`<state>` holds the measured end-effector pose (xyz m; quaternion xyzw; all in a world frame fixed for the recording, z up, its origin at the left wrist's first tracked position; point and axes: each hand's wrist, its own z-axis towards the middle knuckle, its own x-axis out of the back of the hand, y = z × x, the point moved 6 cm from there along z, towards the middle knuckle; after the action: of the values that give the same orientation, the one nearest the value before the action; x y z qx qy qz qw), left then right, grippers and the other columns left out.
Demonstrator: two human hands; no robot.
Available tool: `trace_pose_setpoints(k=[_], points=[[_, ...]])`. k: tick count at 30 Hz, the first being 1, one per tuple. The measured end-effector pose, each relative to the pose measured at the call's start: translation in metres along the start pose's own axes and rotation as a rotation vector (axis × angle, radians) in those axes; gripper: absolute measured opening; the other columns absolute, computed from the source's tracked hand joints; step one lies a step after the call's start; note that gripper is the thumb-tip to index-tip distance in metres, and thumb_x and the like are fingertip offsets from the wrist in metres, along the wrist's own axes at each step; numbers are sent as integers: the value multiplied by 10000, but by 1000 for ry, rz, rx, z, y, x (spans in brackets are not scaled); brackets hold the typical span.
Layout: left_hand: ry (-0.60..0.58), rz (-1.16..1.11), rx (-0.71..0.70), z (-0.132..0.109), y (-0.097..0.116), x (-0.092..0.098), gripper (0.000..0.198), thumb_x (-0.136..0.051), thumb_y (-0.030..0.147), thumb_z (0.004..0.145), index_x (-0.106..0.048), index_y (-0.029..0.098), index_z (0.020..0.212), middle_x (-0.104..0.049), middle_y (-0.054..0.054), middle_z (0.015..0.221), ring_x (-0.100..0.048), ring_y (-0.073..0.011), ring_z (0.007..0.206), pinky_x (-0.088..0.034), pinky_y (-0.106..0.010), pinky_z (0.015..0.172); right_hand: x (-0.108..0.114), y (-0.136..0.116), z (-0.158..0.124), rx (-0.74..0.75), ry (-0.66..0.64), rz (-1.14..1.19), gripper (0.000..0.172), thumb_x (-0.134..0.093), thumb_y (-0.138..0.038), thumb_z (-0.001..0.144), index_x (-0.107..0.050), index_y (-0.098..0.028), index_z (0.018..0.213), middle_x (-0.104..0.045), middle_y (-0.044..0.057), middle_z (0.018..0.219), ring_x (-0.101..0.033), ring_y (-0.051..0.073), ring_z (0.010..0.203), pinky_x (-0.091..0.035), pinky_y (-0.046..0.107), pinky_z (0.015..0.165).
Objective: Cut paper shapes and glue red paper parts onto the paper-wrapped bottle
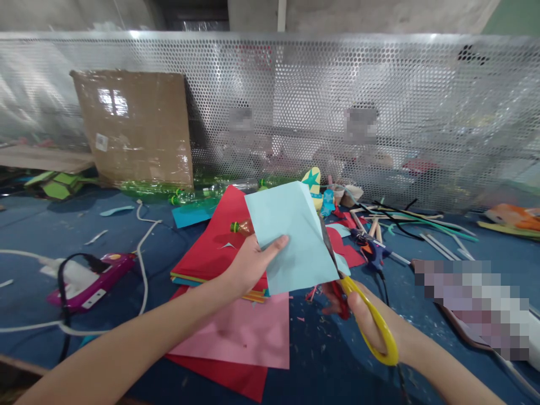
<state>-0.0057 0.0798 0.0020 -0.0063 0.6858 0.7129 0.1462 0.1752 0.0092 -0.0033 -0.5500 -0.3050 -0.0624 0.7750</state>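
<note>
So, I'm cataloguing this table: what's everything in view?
Held paper: count unclear, pale blue, centre
Scissors: one, yellow and red, centre right
Paper stack: one, red on top, centre
Lower sheet: one, pink, near centre
Cutouts: several, mostly red, centre right
Starred shape: one, yellow, rear
Bottles: several, green or clear, rear
Upright cardboard: one, brown, rear left
Perforated screen: one, silvery, back
Blurred figures: two, behind screen
Power strip: one, purple, left
Cords: several, white or black, both sides
Glue gun: one, blue, right
Sticks: many, mixed, right
Pixelated object: one, right
Unidentified item: one, orange, far right
Table: one, blue, beneath
Left hand: one, on paper
Right hand: one, holding scissors
</note>
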Motion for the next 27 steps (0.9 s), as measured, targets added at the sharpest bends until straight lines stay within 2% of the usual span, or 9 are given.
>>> trace_pose_setpoints(k=[4,8,17,27], points=[[-6,15,-7,1,-1,1,307,-711,392,762,-706,189,992,-703,-71,1105,-628,-273,1045,-514,-376,876,-3,1,3,-7,16,88,565,-217,-736,861,-454,-230,777,-521,52,783,-544,170,614,-576,300,539],[-15,14,-9,1,-1,0,349,-717,414,750,-695,180,1008,-699,-71,1119,-623,-281,1059,-513,-394,892,-5,3,6,-7,24,61,621,-170,-767,840,-445,-219,742,-422,-8,645,-463,134,479,-517,296,457],[-23,26,-19,-1,1,-2,352,-703,426,759,-691,183,1013,-696,-65,1138,-628,-278,1066,-516,-406,906,-5,11,5,-7,52,116,640,-193,-810,800,-420,-223,682,-404,-34,571,-420,109,384,-366,261,376],[-17,16,-18,0,-1,0,346,-696,427,767,-689,188,1017,-707,-61,1115,-642,-262,1049,-527,-389,892,-6,10,4,-56,62,124,683,-164,-871,740,-385,-231,651,-354,-66,451,-375,107,330,-332,275,401]])
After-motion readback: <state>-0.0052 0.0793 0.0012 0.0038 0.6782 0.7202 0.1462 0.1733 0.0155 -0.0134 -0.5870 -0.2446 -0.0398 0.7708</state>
